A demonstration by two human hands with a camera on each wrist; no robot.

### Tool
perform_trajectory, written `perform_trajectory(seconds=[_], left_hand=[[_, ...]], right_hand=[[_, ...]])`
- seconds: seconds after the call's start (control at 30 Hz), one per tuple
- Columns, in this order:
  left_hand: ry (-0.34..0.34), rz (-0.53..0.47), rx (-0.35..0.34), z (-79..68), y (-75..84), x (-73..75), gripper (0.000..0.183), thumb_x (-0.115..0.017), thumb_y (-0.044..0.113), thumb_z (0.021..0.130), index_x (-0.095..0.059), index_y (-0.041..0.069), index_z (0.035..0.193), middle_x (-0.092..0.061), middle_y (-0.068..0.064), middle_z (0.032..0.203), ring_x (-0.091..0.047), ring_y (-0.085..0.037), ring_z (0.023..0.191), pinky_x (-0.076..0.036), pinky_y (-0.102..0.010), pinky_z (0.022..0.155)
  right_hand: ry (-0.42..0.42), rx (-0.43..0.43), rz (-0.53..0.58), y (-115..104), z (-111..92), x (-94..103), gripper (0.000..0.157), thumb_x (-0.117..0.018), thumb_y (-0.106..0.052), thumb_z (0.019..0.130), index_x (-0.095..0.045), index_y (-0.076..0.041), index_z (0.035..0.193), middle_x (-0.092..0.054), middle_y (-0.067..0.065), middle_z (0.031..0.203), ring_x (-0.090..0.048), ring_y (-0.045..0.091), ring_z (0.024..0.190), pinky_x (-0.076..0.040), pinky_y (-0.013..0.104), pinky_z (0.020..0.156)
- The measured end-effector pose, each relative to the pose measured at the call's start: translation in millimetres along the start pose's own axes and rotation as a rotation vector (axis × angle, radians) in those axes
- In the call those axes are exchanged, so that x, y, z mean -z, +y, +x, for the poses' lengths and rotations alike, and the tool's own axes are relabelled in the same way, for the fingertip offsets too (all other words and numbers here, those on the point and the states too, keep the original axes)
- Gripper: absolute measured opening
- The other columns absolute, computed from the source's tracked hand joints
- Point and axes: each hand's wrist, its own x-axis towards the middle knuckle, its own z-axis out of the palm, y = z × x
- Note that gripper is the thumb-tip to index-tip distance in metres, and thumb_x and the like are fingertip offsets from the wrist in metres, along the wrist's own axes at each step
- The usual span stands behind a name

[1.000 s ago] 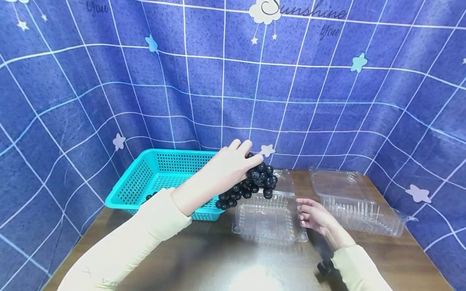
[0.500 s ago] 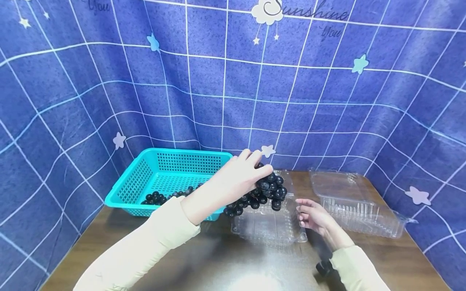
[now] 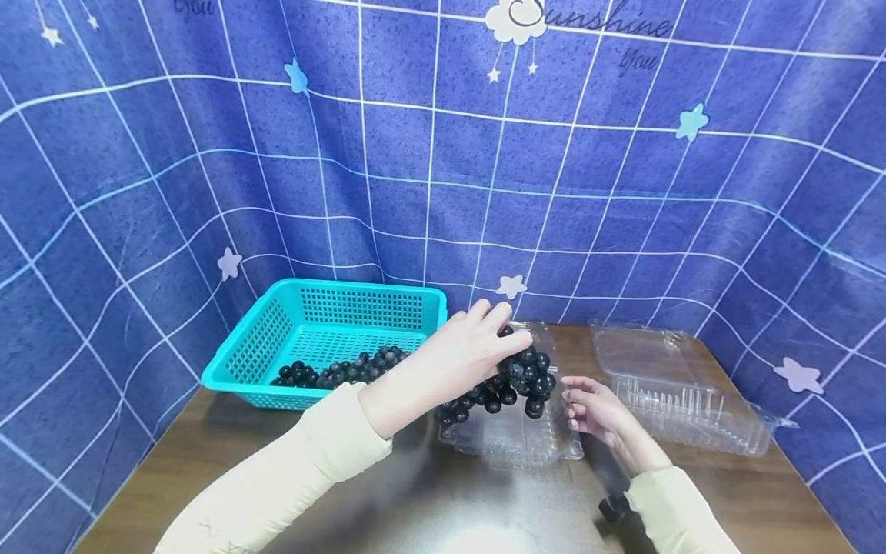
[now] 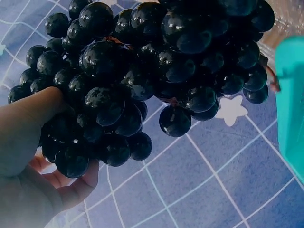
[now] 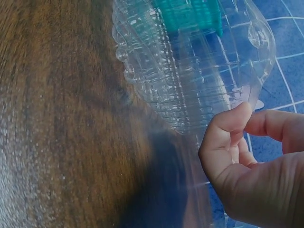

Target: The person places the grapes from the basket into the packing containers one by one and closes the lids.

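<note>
My left hand grips a bunch of dark grapes from above. The bunch hangs over a clear plastic clamshell box that stands open on the table. Seen from the left wrist, the thumb and fingers curl round one end of the grapes. My right hand is at the right edge of the box. In the right wrist view, its thumb and index finger pinch the rim of the clear box. The bunch partly hides the box's inside and its raised lid.
A turquoise basket stands at the left with more dark grapes in it. Another clear clamshell box lies open at the right. A small black object shows beside the right sleeve. Blue patterned cloth surrounds the table.
My left hand has carried the grapes rightward and lower, from near the basket's right edge to over the box. The grapes in the basket have come into view. The right hand keeps its place.
</note>
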Motion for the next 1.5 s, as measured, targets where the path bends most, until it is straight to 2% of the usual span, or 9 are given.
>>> perform_trajectory(seconds=[0.13,0.37,0.7,1.0,1.2,1.5], left_hand=[[-0.021,-0.017,0.008,-0.8,3.9,-6.1,0.037,-0.072,0.020,0.079,-0.052,0.024,0.110,-0.049,-0.003,0.101,-0.046,-0.018,0.081,-0.040,-0.022,0.050],[-0.049,-0.020,0.001,-2.7,8.4,-20.2,0.039,-0.073,0.021,0.077,-0.051,0.023,0.109,-0.049,-0.003,0.103,-0.047,-0.018,0.083,-0.044,-0.022,0.052],[-0.116,-0.062,0.030,-3.2,10.9,-44.3,0.042,-0.074,0.022,0.077,-0.052,0.024,0.112,-0.050,-0.005,0.114,-0.052,-0.021,0.097,-0.051,-0.028,0.060],[-0.160,-0.059,0.063,0.1,14.0,-64.3,0.045,-0.075,0.025,0.077,-0.051,0.024,0.115,-0.048,-0.007,0.113,-0.051,-0.021,0.094,-0.049,-0.026,0.054],[-0.195,-0.106,0.104,2.7,13.2,-74.7,0.047,-0.076,0.025,0.078,-0.051,0.025,0.118,-0.048,-0.006,0.115,-0.052,-0.022,0.096,-0.052,-0.029,0.060],[-0.202,-0.100,0.093,9.6,10.9,-87.9,0.046,-0.075,0.024,0.077,-0.053,0.025,0.117,-0.050,-0.007,0.116,-0.053,-0.022,0.098,-0.053,-0.029,0.063]], right_hand=[[0.005,-0.002,-0.008,0,1,0.8,0.038,-0.043,0.001,0.090,-0.034,0.000,0.127,-0.051,-0.002,0.084,-0.049,0.004,0.058,-0.045,0.020,0.052],[0.004,0.002,-0.025,0,2,0.0,0.040,-0.043,-0.001,0.091,-0.032,0.001,0.129,-0.051,-0.003,0.084,-0.049,0.004,0.058,-0.045,0.019,0.053],[0.000,0.006,-0.031,-3,-1,-0.8,0.040,-0.044,-0.002,0.092,-0.031,0.002,0.130,-0.049,-0.002,0.085,-0.049,0.003,0.059,-0.045,0.019,0.054],[0.015,0.001,-0.028,-1,1,-1.0,0.038,-0.044,0.000,0.091,-0.033,-0.001,0.128,-0.051,-0.003,0.083,-0.048,0.004,0.058,-0.045,0.020,0.053],[0.007,-0.001,-0.024,-1,2,0.3,0.041,-0.042,0.001,0.091,-0.030,0.001,0.130,-0.051,-0.002,0.083,-0.048,0.003,0.058,-0.045,0.019,0.053],[0.014,-0.005,-0.030,-1,0,0.0,0.043,-0.042,0.001,0.091,-0.029,0.002,0.132,-0.051,-0.002,0.084,-0.049,0.004,0.058,-0.045,0.020,0.053]])
